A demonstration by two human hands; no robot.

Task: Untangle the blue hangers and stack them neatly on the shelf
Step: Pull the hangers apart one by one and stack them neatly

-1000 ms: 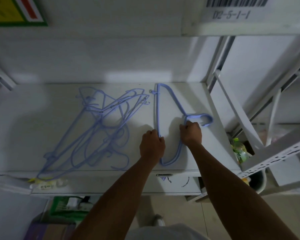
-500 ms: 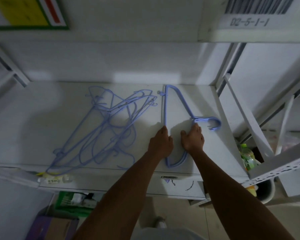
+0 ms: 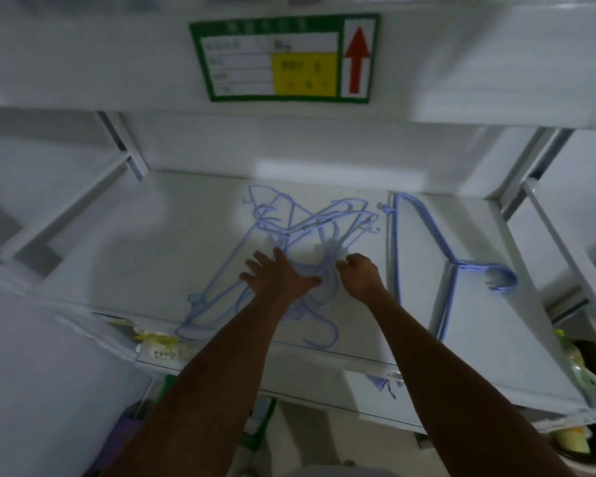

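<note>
A tangle of several thin blue hangers point(image 3: 289, 228) lies in the middle of the white shelf point(image 3: 145, 256). My left hand point(image 3: 279, 275) rests flat on the tangle with its fingers spread. My right hand point(image 3: 360, 275) is curled at the tangle's right side, its fingers closed among the wires; motion blur hides the exact grip. A neat stack of blue hangers point(image 3: 424, 235) lies apart on the right part of the shelf, its hook point(image 3: 503, 278) pointing right.
A green-framed label with a red arrow point(image 3: 284, 56) is on the shelf beam above. Slanted white braces point(image 3: 561, 235) flank the shelf on the right and left. A bin with a bottle point(image 3: 578, 366) stands at the lower right. Bags sit on the floor below.
Both hands have let go of the hanger stack on the right and moved left onto the tangle. The camera has swung left and closer.
</note>
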